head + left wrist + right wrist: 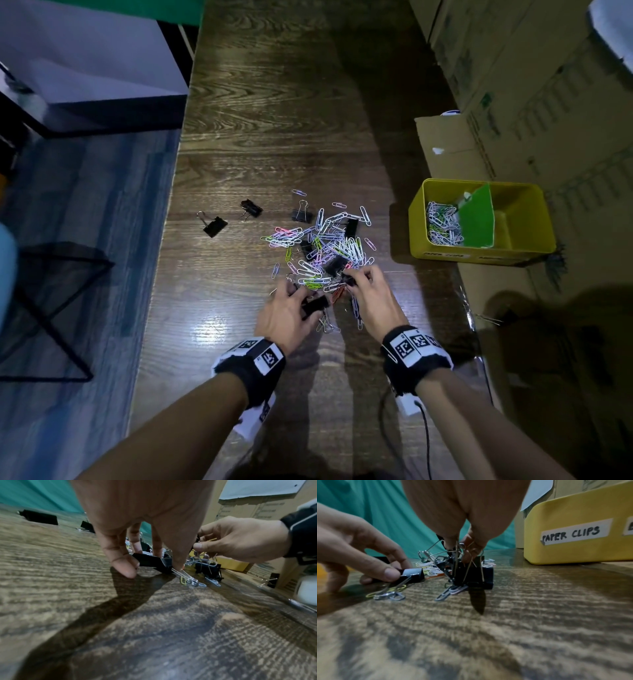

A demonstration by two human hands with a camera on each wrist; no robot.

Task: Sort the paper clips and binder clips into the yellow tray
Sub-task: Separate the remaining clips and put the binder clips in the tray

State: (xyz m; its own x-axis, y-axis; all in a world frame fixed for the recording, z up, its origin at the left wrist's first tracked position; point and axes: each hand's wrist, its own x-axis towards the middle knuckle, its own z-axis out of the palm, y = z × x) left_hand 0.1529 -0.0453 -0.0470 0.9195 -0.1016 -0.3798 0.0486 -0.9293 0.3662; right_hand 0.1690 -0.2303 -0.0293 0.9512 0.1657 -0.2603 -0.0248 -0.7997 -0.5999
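A mixed pile of paper clips (pixel 322 246) and black binder clips is observed on the wooden desk (pixel 274 120), to the left of the yellow tray (pixel 479 255). The tray is seen at the right edge of the desk; its left compartment, labelled "PAPER CLIPS", is already partly filled with paper clips (pixel 442 224), and a green divider (pixel 478 219) is set beside them.

At the near edge of the pile, a black binder clip (pixel 150 561) is pinched flat against the desk between thumb and fingers of the left hand (pixel 291 315). Wire handles of a second binder clip (pixel 474 573) are gripped by the curled fingers of the right hand (pixel 371 301), with loose paper clips tangled about it.

Three further binder clips (pixel 215 226) are noted lying apart, left of the pile.
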